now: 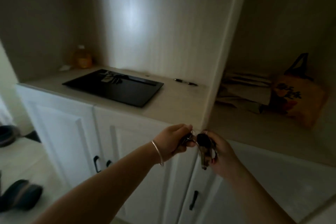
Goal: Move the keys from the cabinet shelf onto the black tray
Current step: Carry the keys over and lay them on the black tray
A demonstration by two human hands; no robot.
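A bunch of keys (204,148) with a dark head and a ring hangs between my two hands, in front of the cabinet's front edge. My left hand (174,142), with a thin bangle on its wrist, pinches the ring side. My right hand (221,154) grips the key blades from the right. The black tray (131,92) lies flat on the cabinet shelf (178,103), up and to the left of my hands. Another set of keys (110,77) rests at the tray's far left corner.
A pen (186,82) lies on the shelf right of the tray. An orange bottle (82,57) stands in the back left corner. The right compartment holds papers (243,89) and a floral bag (298,96). Cabinet doors with black handles (96,163) are below; shoes (20,194) lie on the floor at left.
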